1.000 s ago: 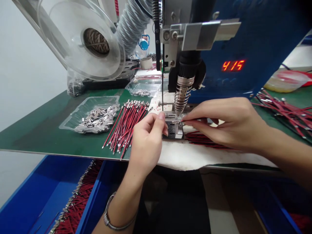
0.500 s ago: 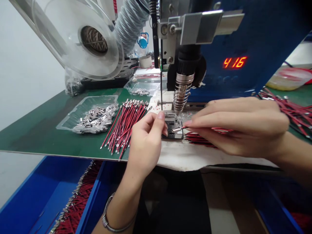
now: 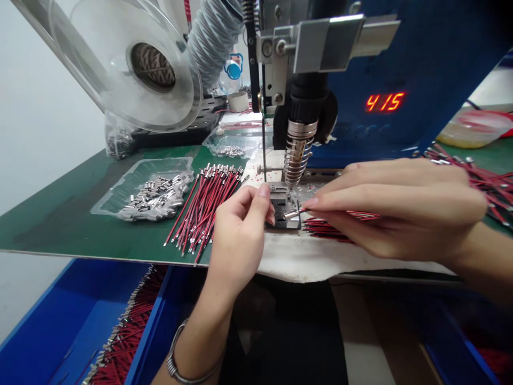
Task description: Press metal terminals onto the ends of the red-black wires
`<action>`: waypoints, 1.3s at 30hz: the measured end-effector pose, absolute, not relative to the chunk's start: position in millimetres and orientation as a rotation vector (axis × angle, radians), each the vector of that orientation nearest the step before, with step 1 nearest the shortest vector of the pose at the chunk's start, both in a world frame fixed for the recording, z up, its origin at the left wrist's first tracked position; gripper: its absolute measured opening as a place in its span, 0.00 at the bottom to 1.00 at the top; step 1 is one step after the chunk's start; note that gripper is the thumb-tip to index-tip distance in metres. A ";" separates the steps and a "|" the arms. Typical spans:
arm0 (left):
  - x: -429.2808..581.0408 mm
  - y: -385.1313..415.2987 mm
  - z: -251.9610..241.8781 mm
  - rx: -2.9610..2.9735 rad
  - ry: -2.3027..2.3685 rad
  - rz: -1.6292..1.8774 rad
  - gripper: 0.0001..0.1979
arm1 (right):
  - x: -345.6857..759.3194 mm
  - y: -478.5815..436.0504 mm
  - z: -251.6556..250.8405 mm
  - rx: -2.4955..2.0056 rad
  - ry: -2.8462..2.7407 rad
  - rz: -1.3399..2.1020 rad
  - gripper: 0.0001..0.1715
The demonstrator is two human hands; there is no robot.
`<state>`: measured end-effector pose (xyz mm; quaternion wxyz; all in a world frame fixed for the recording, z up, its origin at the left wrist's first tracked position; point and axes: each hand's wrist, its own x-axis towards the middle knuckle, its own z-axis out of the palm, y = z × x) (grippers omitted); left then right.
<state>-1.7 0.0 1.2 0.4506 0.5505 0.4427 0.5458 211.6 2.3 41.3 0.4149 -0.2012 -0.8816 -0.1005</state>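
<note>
My right hand (image 3: 401, 208) pinches a thin wire lead (image 3: 305, 210) by its dark wire. A small silver cylinder (image 3: 292, 214) on the lead's end points left, over the small metal fixture (image 3: 280, 206). At the fixture's left side is my left hand (image 3: 242, 227), thumb and forefinger closed together; whatever they hold, if anything, is hidden. Above the fixture, a soldering-type head wrapped in a spring (image 3: 298, 155) points down. More red and black wire leads (image 3: 326, 228) lie beneath my right hand, partly covered by it.
Left of my hands lies a bundle of red-black leads (image 3: 208, 206), beside a clear tray (image 3: 106, 199) of silver cylinders. A blue machine (image 3: 401, 59) displays 415. A transparent fume hood (image 3: 96, 64) hangs at upper left. Blue bins (image 3: 92, 310) with leads sit below the table edge.
The red display has gone from 416 to 415. Both hands keep nearly the same pose, and the whole view has shifted very slightly.
</note>
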 end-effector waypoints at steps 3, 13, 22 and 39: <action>-1.8 -0.4 1.1 1.356 1.081 1.353 0.22 | 210.6 1.9 42.2 -0.508 -2.208 -0.260 0.13; -1.9 -0.2 3.1 1.367 1.103 1.336 0.22 | 209.8 3.6 41.7 -0.528 -2.221 -0.298 0.10; -5.0 -2.8 3.7 1.446 1.095 1.331 0.21 | 209.1 -0.2 42.8 -0.563 -2.188 -0.192 0.08; -7.8 -13.7 12.7 1.650 0.595 1.062 0.03 | 193.7 -10.6 47.4 -0.759 -1.795 1.140 0.12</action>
